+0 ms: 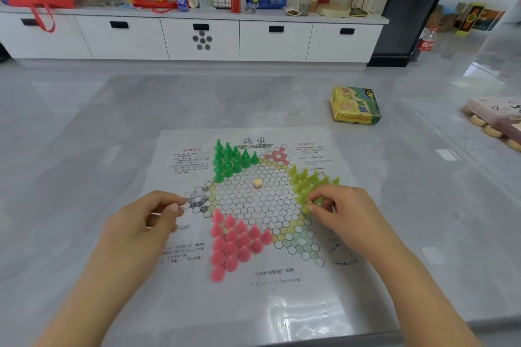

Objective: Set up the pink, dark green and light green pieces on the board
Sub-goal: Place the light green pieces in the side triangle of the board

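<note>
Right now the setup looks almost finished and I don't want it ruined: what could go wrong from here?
The right hand pinches a light green piece at the edge of the tightly packed light green pieces; a nudge could topple its neighbours. The board is a thin sheet, so the left hand resting at its edge might shift it and upset the pink pieces. The die lies loose mid-board and could roll into them.
</note>
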`<action>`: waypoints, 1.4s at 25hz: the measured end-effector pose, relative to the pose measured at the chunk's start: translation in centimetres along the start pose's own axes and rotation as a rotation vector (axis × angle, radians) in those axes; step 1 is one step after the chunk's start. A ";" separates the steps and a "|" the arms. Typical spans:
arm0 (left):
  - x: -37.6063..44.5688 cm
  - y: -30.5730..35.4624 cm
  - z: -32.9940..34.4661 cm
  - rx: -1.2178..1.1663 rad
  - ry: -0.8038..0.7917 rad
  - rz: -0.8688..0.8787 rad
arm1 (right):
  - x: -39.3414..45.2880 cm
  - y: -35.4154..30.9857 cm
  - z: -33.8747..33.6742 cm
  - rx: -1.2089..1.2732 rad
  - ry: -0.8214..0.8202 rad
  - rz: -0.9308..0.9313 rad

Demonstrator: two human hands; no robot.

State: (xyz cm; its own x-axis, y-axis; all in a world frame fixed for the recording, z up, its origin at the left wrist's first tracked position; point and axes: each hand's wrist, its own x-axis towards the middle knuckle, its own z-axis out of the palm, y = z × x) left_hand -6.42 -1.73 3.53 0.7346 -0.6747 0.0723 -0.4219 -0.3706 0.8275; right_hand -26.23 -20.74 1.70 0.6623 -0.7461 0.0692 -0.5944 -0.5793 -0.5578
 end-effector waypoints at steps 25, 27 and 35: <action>0.8 -2.1 1.0 0.580 -0.158 0.112 | 2.0 -4.7 2.9 -0.103 0.139 -0.191; 0.5 -2.6 1.1 0.715 -0.286 0.061 | 3.0 -5.3 4.2 -0.211 0.158 -0.217; -0.5 -3.2 0.9 0.793 -0.424 0.031 | 4.7 -5.5 5.2 -0.358 0.094 -0.130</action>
State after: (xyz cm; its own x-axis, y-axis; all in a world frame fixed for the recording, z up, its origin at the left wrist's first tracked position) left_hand -5.92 -0.81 0.34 0.5252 -0.8125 -0.2531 -0.7965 -0.5740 0.1900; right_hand -17.44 -19.31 0.77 0.7076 -0.6761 0.2053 -0.6409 -0.7365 -0.2162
